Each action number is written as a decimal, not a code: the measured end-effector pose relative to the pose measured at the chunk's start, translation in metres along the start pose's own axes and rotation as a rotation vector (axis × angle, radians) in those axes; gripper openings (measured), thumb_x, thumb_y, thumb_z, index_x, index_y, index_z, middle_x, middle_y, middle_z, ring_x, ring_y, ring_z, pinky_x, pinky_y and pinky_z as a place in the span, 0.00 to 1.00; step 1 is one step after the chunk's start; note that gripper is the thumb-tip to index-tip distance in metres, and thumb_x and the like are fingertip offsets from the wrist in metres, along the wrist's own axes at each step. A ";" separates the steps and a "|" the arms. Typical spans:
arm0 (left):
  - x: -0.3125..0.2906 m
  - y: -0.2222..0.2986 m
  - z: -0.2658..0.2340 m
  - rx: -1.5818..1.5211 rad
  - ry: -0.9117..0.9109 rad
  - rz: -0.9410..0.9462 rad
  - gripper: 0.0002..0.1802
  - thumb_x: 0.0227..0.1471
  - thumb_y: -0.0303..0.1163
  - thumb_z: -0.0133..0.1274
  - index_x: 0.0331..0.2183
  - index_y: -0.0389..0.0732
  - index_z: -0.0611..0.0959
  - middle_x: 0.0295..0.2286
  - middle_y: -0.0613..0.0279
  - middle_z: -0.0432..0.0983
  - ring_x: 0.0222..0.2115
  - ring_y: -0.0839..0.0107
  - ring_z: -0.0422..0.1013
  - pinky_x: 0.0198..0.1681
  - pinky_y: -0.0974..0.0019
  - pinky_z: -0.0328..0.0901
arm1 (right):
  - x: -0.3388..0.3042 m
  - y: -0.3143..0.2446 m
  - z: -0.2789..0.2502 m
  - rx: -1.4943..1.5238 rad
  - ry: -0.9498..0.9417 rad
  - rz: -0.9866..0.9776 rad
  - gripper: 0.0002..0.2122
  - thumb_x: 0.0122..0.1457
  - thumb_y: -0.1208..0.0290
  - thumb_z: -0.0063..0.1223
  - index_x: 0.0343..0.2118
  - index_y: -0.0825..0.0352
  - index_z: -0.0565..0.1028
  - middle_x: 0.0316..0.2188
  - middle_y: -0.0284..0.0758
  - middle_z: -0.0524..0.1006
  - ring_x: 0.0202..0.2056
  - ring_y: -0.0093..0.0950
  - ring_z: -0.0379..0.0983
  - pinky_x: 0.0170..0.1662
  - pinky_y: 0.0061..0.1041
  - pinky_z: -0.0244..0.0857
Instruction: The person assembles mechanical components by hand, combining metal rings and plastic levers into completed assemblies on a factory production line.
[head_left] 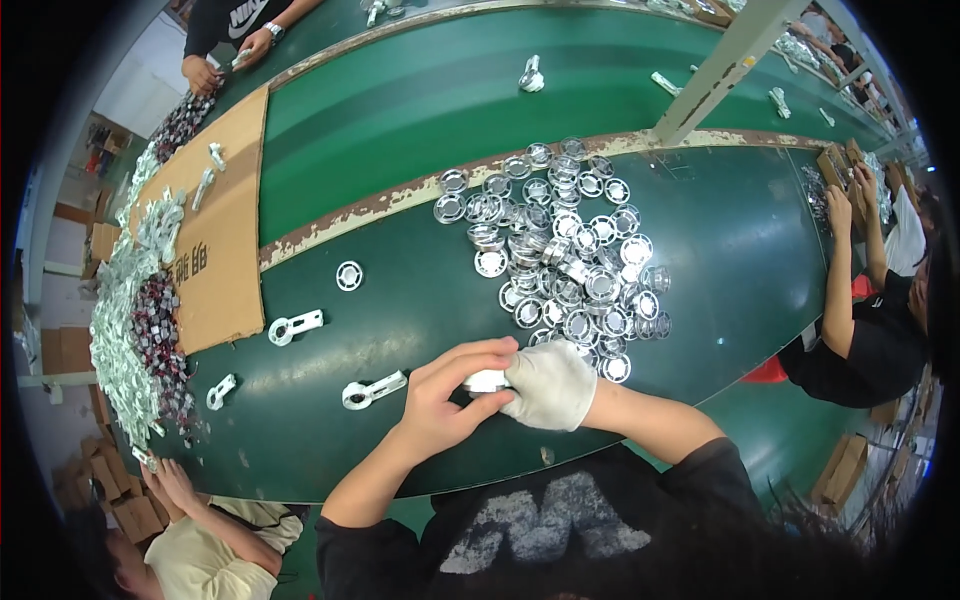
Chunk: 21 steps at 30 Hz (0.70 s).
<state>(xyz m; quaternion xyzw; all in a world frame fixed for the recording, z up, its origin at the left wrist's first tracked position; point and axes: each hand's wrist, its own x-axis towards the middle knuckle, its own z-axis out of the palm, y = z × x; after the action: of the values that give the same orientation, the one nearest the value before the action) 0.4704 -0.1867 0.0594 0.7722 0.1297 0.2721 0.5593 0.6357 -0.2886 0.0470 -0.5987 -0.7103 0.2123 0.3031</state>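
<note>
My bare left hand and my gloved right hand meet near the front edge of the green table, fingers closed around a shiny silver part. Most of that part is hidden by the fingers, so its exact kind does not show. Just beyond the white glove lies a heap of round chrome caps with spoked faces. One loose cap lies apart, farther left. Left of my hands are a white ring-ended handle, a second handle and a smaller handle.
A cardboard sheet lies at the left, beside piled white parts and small dark parts. Past the worn ledge runs a green belt carrying scattered parts. A metal post rises at the ledge. Co-workers sit left, right and far left.
</note>
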 end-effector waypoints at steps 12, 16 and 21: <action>0.015 0.004 -0.025 0.040 -0.172 -0.040 0.18 0.47 0.23 0.65 0.43 0.37 0.85 0.45 0.54 0.80 0.45 0.60 0.78 0.49 0.62 0.72 | 0.001 0.007 -0.003 -0.030 -0.044 0.017 0.16 0.61 0.54 0.55 0.41 0.63 0.75 0.19 0.37 0.78 0.19 0.40 0.77 0.20 0.39 0.70; 0.043 0.005 -0.064 0.103 -0.175 -0.229 0.14 0.54 0.30 0.60 0.43 0.37 0.85 0.39 0.62 0.70 0.40 0.72 0.70 0.41 0.68 0.67 | 0.013 -0.012 -0.027 0.083 0.068 0.152 0.23 0.61 0.55 0.56 0.54 0.66 0.71 0.32 0.36 0.81 0.33 0.38 0.81 0.33 0.35 0.74; 0.103 -0.037 -0.118 -0.136 0.217 -0.580 0.18 0.65 0.40 0.52 0.47 0.37 0.83 0.37 0.65 0.79 0.35 0.78 0.73 0.39 0.72 0.70 | 0.014 0.000 -0.028 0.141 0.220 0.181 0.27 0.56 0.71 0.62 0.59 0.66 0.67 0.32 0.33 0.80 0.35 0.33 0.79 0.39 0.30 0.73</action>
<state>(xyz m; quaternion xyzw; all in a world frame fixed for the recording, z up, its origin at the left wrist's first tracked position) 0.4917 -0.0284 0.0798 0.6305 0.3850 0.1899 0.6467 0.6533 -0.2769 0.0697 -0.6571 -0.5992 0.2212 0.4002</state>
